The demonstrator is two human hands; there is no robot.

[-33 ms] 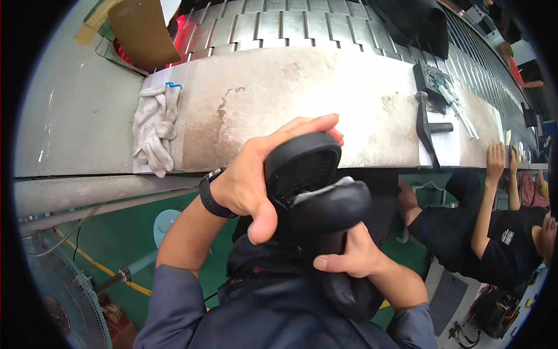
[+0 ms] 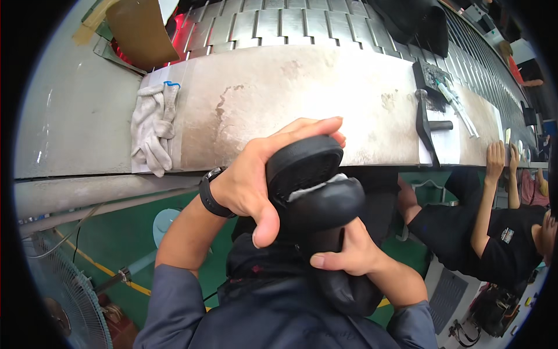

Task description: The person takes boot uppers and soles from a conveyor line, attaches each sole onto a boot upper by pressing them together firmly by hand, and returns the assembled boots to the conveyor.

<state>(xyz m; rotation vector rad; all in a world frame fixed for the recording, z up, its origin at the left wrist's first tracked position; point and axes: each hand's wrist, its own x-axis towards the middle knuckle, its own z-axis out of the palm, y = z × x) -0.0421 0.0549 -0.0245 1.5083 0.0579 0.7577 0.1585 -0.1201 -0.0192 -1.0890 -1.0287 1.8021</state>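
My left hand (image 2: 250, 174), with a black watch at the wrist, is closed round a black rubber sole (image 2: 303, 164), its fingers behind it and its thumb sticking out in front. The sole stands tilted away from the rounded toe of a black boot (image 2: 328, 205), with a gap between them at the front. A whitish edge runs along the toe in that gap. My right hand (image 2: 354, 250) grips the boot lower down, thumb laid across it. The boot's lower part lies against my dark clothing and is partly hidden.
White gloves (image 2: 156, 125) lie at the left of the stained worktop (image 2: 279, 87). A hammer (image 2: 427, 128), a black block (image 2: 431, 81) and syringe-like tubes (image 2: 459, 110) lie right. Beyond is a metal slat conveyor (image 2: 279, 26). A fan (image 2: 70, 291) stands lower left; a co-worker (image 2: 494, 227) is at right.
The boot's toe has shifted slightly left and turned a little, showing more of its rounded top. The sole and both hands have barely moved.
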